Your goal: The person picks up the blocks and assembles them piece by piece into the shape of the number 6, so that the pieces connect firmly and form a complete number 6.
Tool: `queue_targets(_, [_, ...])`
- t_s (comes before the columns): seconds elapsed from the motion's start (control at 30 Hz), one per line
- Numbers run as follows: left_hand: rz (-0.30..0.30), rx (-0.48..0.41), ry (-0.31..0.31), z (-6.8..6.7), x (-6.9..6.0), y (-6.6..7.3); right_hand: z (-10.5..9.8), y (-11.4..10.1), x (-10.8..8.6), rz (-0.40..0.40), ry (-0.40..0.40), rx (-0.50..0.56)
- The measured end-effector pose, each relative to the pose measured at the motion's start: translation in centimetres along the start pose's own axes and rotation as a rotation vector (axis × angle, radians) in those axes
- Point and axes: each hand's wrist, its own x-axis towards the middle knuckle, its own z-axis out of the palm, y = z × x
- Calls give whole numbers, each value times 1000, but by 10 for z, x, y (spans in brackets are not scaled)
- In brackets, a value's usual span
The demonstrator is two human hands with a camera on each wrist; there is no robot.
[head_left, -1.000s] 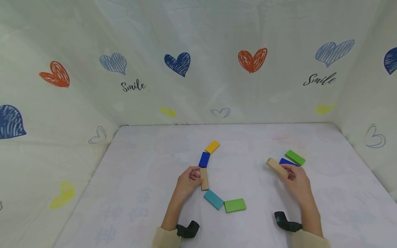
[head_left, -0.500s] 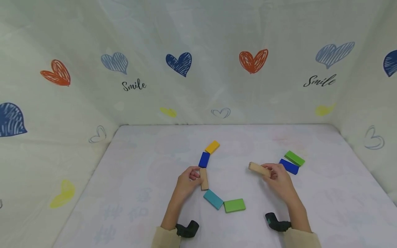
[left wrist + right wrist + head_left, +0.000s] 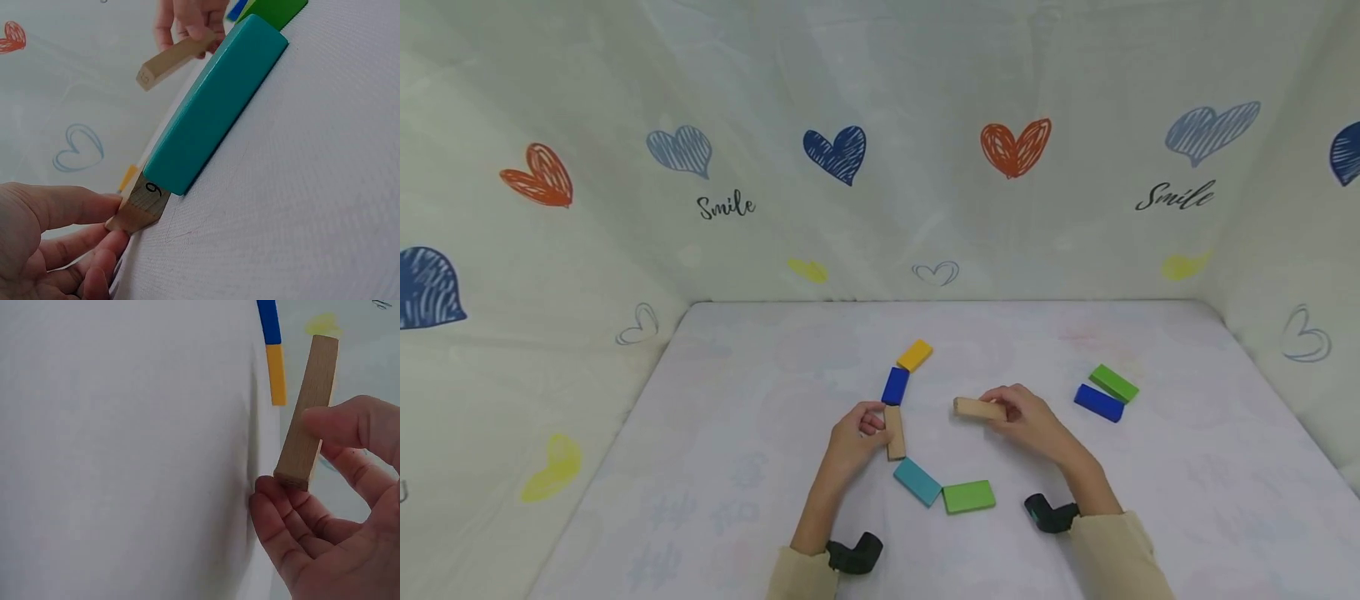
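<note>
My left hand (image 3: 852, 442) pinches a plain wooden block (image 3: 895, 433) lying on the table; the left wrist view shows a figure printed on its end (image 3: 150, 189). That block sits in a curved row, between a dark blue block (image 3: 895, 386) and a teal block (image 3: 917, 482). A yellow block (image 3: 915, 355) forms the far end of the row, a green block (image 3: 968, 497) the near end. Right of the row, my right hand (image 3: 1028, 421) holds a second wooden block (image 3: 979, 409) between thumb and fingers, above the table in the right wrist view.
Farther right on the table lie another blue block (image 3: 1099, 403) and another green block (image 3: 1114, 382), side by side. A pale cloth (image 3: 880, 225) printed with hearts walls the table at the back and sides. Both wrists wear black camera mounts (image 3: 1051, 513).
My right hand has carried its wooden block leftward from the loose blue and green blocks toward the row, turning it nearly level across the view. My left hand stays in place.
</note>
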Motion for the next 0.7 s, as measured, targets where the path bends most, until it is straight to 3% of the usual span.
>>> queue_targets(0.3, [-5, 14, 1, 1, 2, -1, 10, -10, 29, -71, -158, -3])
queue_targets(0.7, [-5, 15, -2, 2, 2, -3, 15, -26, 61, -44, -279, -49])
